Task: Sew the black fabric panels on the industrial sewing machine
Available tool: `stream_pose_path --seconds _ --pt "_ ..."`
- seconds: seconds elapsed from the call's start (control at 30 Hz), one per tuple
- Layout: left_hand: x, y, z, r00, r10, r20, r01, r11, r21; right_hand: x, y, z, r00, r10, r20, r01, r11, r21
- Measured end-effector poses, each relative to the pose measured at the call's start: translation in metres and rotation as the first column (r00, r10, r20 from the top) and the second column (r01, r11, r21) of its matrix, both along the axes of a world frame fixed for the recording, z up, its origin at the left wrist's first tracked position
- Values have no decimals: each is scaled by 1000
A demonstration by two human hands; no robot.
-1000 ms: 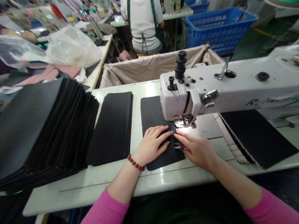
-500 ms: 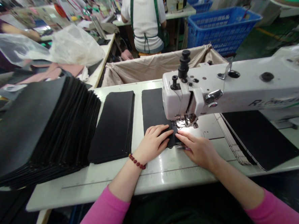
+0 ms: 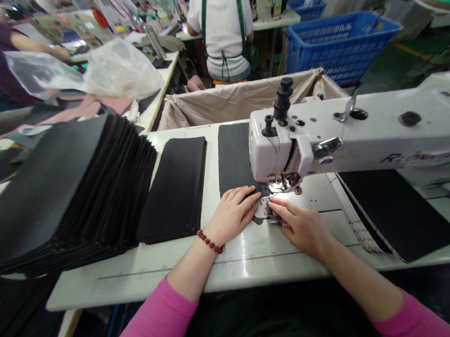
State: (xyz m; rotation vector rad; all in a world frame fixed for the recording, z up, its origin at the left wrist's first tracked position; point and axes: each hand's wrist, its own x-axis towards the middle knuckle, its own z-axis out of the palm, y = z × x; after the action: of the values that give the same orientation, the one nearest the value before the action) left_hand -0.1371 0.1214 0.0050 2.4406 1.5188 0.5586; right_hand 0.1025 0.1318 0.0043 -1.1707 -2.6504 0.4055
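Note:
A black flat panel (image 3: 232, 155) lies on the sewing machine bed, its right part hidden behind the white machine head (image 3: 269, 145). My left hand (image 3: 235, 211) rests flat near the panel's near edge, fingers stretched toward the presser foot (image 3: 281, 185). My right hand (image 3: 303, 227) lies just right of it, fingers extended beside the metal plate (image 3: 263, 208) under the needle area. Neither hand is wrapped round anything. Left of the panel sits a low stack of black panels (image 3: 175, 187); farther left rises a tall stack (image 3: 77, 182).
Right of the needle, stitched black panels (image 3: 403, 213) lie partly beneath the machine arm. A cloth-lined bin (image 3: 213, 105) stands behind the table, with a blue basket (image 3: 339, 44) beyond. One person in a green apron (image 3: 222, 31) sits ahead; another person's arm (image 3: 36, 45) shows at left.
The black panel has slid away from me under the machine head, baring the metal plate between my hands. Both hands keep nearly the same place; the whole view has shifted slightly.

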Motion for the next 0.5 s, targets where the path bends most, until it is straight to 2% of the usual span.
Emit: stream_pose_path --seconds 0.5 --pt "1 4 -4 998 13 -61 -15 1000 -24 0 1 -6 1000 -9 -4 9 1000 18"
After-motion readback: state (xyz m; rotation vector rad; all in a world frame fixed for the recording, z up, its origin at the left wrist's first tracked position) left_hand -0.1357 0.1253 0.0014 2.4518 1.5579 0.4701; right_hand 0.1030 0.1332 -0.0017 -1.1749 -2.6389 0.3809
